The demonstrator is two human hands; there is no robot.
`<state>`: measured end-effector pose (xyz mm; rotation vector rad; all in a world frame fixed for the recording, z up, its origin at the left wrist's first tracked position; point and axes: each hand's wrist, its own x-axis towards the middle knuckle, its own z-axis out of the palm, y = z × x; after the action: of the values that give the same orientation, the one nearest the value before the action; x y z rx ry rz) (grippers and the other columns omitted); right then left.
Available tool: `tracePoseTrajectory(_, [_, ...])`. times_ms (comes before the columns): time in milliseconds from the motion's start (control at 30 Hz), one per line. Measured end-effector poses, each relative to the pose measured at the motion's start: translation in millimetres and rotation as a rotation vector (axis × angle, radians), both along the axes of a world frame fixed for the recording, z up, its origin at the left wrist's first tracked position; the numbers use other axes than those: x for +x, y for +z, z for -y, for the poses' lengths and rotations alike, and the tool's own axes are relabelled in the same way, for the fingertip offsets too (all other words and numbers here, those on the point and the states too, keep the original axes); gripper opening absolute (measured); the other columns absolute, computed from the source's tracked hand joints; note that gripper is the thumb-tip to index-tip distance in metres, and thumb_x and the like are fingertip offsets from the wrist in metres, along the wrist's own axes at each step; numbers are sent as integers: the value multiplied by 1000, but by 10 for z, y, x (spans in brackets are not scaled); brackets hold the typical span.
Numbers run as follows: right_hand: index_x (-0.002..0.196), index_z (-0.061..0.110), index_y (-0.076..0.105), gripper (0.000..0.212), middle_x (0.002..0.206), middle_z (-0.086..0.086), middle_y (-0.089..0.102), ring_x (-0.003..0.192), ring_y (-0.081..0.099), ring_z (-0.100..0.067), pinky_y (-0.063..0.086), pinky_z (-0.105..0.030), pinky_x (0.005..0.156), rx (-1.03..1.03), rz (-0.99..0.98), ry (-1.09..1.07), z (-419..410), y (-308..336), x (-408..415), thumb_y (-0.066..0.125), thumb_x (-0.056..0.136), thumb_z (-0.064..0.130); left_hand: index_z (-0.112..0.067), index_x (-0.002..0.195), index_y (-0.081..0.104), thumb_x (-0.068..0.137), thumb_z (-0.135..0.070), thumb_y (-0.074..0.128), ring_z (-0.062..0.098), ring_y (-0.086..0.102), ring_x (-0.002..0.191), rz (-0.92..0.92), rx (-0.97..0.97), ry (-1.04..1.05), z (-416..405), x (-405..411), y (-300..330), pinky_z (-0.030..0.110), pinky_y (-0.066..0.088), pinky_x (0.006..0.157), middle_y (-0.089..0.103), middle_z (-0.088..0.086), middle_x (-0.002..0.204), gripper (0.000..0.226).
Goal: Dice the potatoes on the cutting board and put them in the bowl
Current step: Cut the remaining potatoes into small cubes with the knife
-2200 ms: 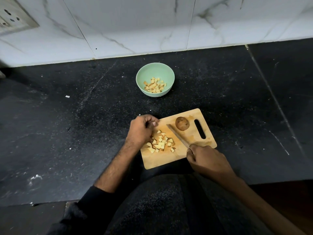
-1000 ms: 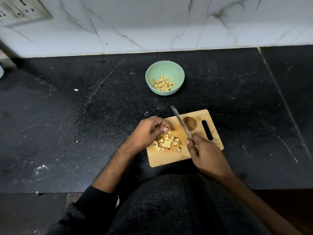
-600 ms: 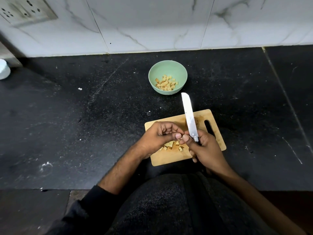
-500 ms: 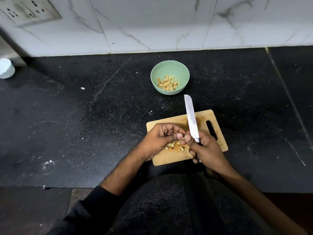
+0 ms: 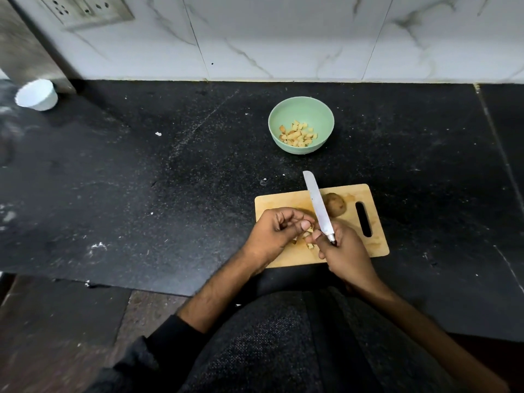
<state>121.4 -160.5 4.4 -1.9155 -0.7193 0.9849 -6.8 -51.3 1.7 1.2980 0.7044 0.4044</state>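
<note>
A person is sitting at a black stone counter [image 5: 170, 194], looking down at both bare hands working over a wooden cutting board [image 5: 377, 239]. The right hand [image 5: 344, 251] is gripping the handle of a knife [image 5: 317, 205], fingers curled tightly around it, and the flat blade is pointing up and away from the knuckles, toward the far edge of the board. The left hand [image 5: 273, 232] is hovering just beside the right, its fingers curled inward with the thumb tip meeting the right thumb near the base of the blade. It may be pinching a potato piece there, but the fingers are hiding that spot, so it is hard to tell. A few diced potato pieces [image 5: 307, 242] are lying on the board directly beneath and between the two thumbs. A whole unpeeled potato [image 5: 336, 204] is sitting on the board just beyond the right-hand fingers, on the far side of the blade, beside the board's handle slot. Well beyond the knife tip, a pale green bowl [image 5: 283, 120] is standing on the counter, holding a small heap of potato cubes [image 5: 297, 134]. Far off past the left hand, a small white cup [image 5: 35, 95] is standing by the marble-tiled wall [image 5: 283, 38].
</note>
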Motion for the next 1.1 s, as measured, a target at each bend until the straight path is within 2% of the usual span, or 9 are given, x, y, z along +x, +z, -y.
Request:
tracePoseTrajectory(100, [124, 22, 61, 32, 101, 3, 65, 87, 61, -14, 45, -27, 76, 6, 312, 131, 16, -57, 62, 66, 93, 19, 0, 99, 67, 93, -2, 68, 3, 57, 65, -75, 85, 60, -12, -29, -44, 16, 48, 64, 65, -5, 75, 7])
tracePoseTrajectory(233, [128, 23, 61, 35, 112, 0, 57, 98, 55, -16, 47, -31, 82, 10, 478, 221, -1, -16, 87, 66, 93, 23, -9, 91, 65, 91, -5, 71, 13, 60, 66, -104, 85, 119, -8, -87, -87, 26, 51, 67, 66, 4, 75, 7])
tracePoseTrajectory(300, [126, 23, 61, 32, 107, 2, 62, 97, 58, -15, 50, -33, 83, 45, 468, 236, 1, -2, 75, 65, 94, 25, -6, 91, 66, 92, -5, 71, 14, 62, 64, -104, 66, 118, 12, -98, -88, 30, 51, 65, 68, 8, 74, 5])
tracePoseTrajectory(433, [111, 24, 69, 22, 88, 11, 71, 81, 64, -5, 53, -31, 73, 146, 226, 219, -33, 53, 10, 62, 96, 38, 9, 96, 66, 89, -2, 72, 10, 66, 65, -65, 3, 133, 60, -118, -34, 19, 52, 62, 71, 13, 77, 14])
tracePoseTrajectory(500, [104, 24, 70, 21, 77, 16, 69, 68, 62, -3, 50, -23, 60, 171, 112, 186, -68, 99, -21, 66, 92, 41, 11, 97, 66, 89, -1, 72, 13, 68, 68, -8, -51, 156, 69, -152, -16, 20, 53, 63, 71, 17, 80, 16])
tracePoseTrajectory(600, [97, 17, 69, 12, 62, 16, 62, 55, 56, 0, 40, -11, 47, 215, -63, 127, -87, 158, -57, 71, 90, 26, 8, 97, 68, 89, -3, 71, 17, 68, 72, 70, -149, 204, 90, -206, 2, 21, 55, 67, 72, 17, 81, 14])
tracePoseTrajectory(733, [94, 20, 68, 3, 59, 5, 54, 53, 47, -11, 35, -24, 38, 156, -206, 55, -113, 110, -93, 70, 92, 18, 5, 98, 69, 88, -2, 72, 18, 67, 73, 104, -217, 265, 109, -220, 2, 22, 58, 71, 72, 16, 83, 13])
tracePoseTrajectory(933, [87, 19, 68, 11, 59, 6, 54, 48, 47, -10, 43, -28, 40, 102, -63, 65, -100, 13, -151, 69, 88, 8, 6, 93, 68, 86, 11, 69, 14, 68, 64, 27, -101, 330, 151, -144, -2, 21, 56, 65, 72, 15, 76, 8])
tracePoseTrajectory(1100, [100, 25, 72, 16, 71, 20, 64, 64, 58, -1, 56, -33, 65, 97, 208, 117, -89, -28, -35, 73, 87, 16, -5, 95, 75, 85, -7, 79, 12, 68, 71, -134, 93, 283, 107, -185, -138, 25, 54, 70, 77, 7, 83, 11])
